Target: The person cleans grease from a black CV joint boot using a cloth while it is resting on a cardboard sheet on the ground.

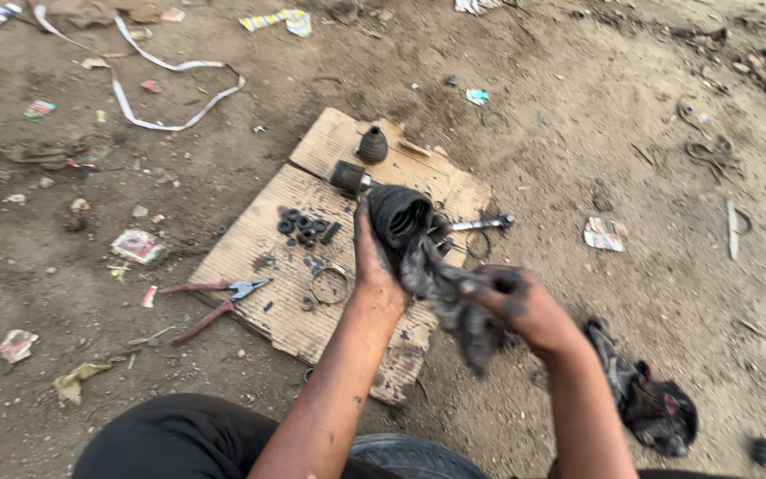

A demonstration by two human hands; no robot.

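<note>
Head view: left hand (374,266) steadies the black rubber boot (398,215) mid-cardboard (259,248); right hand (525,306) pinches the greasy rag (441,284). Best wipe firmly, keeping the shaft (480,223) pressed flat.

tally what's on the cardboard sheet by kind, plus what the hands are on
Rubber boots: 1, small black cone
Shafts with joint end: 1
Pliers, red-handled: 1
Metal ring clamps: 1
Piles of small black parts: 1
Dirty rags: 1, gripped by left hand and right hand
Total: 6
</note>
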